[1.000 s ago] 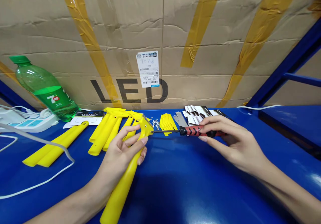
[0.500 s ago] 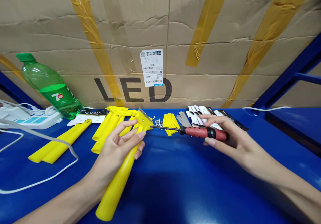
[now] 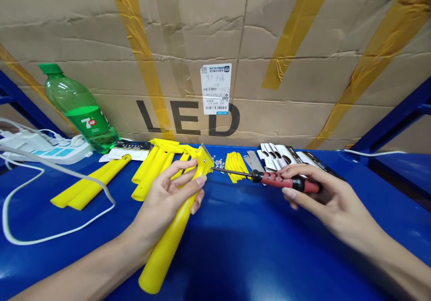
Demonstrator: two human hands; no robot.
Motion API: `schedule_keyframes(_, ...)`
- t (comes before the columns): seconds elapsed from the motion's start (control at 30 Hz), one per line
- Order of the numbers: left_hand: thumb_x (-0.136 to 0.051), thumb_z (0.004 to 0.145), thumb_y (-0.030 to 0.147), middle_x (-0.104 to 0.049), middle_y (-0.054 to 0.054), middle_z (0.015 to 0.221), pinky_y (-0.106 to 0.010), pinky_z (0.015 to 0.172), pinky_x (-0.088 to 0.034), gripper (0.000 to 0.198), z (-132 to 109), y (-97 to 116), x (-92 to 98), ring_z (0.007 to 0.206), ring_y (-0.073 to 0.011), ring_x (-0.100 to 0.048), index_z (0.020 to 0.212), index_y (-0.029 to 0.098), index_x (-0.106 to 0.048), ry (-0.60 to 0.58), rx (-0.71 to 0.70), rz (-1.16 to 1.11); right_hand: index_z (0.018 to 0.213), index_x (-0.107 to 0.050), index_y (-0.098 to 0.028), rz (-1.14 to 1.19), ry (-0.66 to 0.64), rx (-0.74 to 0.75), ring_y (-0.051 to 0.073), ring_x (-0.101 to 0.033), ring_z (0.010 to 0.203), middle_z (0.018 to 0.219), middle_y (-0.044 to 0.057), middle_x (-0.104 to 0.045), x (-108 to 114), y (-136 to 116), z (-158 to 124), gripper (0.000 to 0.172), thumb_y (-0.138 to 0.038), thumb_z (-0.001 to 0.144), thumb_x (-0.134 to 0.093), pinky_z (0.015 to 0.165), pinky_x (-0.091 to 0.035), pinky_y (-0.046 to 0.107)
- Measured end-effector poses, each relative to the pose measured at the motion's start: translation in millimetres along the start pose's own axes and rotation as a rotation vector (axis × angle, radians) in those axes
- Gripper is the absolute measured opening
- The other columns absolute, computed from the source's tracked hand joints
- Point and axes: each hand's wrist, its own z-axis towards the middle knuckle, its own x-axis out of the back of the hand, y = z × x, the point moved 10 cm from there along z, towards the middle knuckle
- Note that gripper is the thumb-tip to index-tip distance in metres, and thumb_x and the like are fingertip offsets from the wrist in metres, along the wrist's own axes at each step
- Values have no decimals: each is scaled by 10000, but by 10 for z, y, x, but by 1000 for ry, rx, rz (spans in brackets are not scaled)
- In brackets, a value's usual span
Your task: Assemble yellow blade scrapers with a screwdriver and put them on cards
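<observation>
My left hand (image 3: 175, 193) is closed around the neck of a yellow scraper (image 3: 168, 247), whose long handle slants down toward me. A metal blade (image 3: 207, 154) sits at the top of its head, and a small screw shows on the face. In my right hand (image 3: 326, 195) is a screwdriver (image 3: 278, 179) with a red and black handle, pinched between thumb and fingers. Its shaft points left, and the tip meets the side of the scraper's head; whether it sits in a screw is too small to tell.
Yellow scraper handles (image 3: 90, 182) lie at left, with more (image 3: 150, 168) behind my left hand. Beyond are small screws (image 3: 219, 163), yellow pieces (image 3: 236, 166), metal blades (image 3: 252, 161) and packaging cards (image 3: 276, 153). A green bottle (image 3: 81, 108), power strip (image 3: 63, 152) and white cable (image 3: 67, 236) stand left.
The whole view has shifted, so everything appears farther right. My right thumb and fingers have changed their hold on the screwdriver handle, while its tip stays at the scraper's head.
</observation>
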Motion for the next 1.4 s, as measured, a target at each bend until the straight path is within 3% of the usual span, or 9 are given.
schedule_keyframes(0.13,-844,728,335,-592,60,535,-230,515,-360,470,-24,-18,-31,441,-95,-507,1090,210,-571,-37,-7,8,1061,-652,-229,102,30,-234,86,-395,349,590,-10,-582,-36,230,-42,422,-619,933,-556,320,-268,212)
schedule_keyframes(0.37,-868,694,342,-605,55,522,-220,495,-358,552,-7,-11,50,432,-96,-508,1119,201,-545,46,4,11,1103,-666,-273,278,-127,-137,158,-620,776,1144,65,-672,-116,125,-4,345,-426,819,-789,673,-550,283)
schedule_keyframes(0.57,-870,688,365,-598,53,517,-219,495,-365,533,-29,8,-6,434,-93,-498,1089,198,-561,43,-12,46,1036,-635,-200,204,-46,-160,106,-465,343,519,-34,-564,-129,98,6,418,-601,940,-565,357,-370,230)
schedule_keyframes(0.67,-861,712,359,-607,48,537,-216,496,-364,517,-35,-6,-44,446,-94,-505,1101,200,-559,20,-16,52,981,-628,-205,272,9,-204,112,-538,413,672,17,-650,-71,118,6,469,-656,941,-508,362,-404,222)
schedule_keyframes(0.8,-856,732,339,-618,43,566,-212,512,-379,531,-25,-13,-40,475,-99,-518,1135,208,-537,33,-18,31,1054,-675,-246,341,-95,-88,172,-682,842,1070,58,-701,-84,-4,25,302,-452,850,-757,738,-589,292)
schedule_keyframes(1.0,-836,763,336,-618,44,596,-205,515,-375,497,-48,-53,-93,487,-95,-529,1142,207,-541,6,-5,33,1079,-662,-185,240,-4,-157,108,-494,369,560,-19,-588,-2,107,25,456,-601,970,-510,363,-396,234)
schedule_keyframes(1.17,-816,783,346,-603,50,549,-203,537,-366,508,-40,-45,-75,488,-93,-518,1171,215,-516,7,-7,55,1055,-695,-232,211,-80,-14,149,-675,776,1041,54,-704,-12,-72,43,288,-444,866,-745,734,-583,278)
schedule_keyframes(1.3,-811,786,350,-598,58,546,-197,544,-363,496,-38,10,-83,482,-82,-509,1161,219,-514,-2,-25,53,1008,-642,-192,200,-16,-101,111,-543,418,630,-2,-629,-24,52,43,394,-575,947,-572,403,-436,233)
schedule_keyframes(1.4,-815,777,363,-606,53,551,-199,537,-367,495,-26,41,-59,482,-88,-516,1150,220,-522,-1,-55,68,1052,-619,-199,260,-1,-163,103,-527,395,693,10,-645,-68,142,24,467,-635,968,-475,363,-390,227)
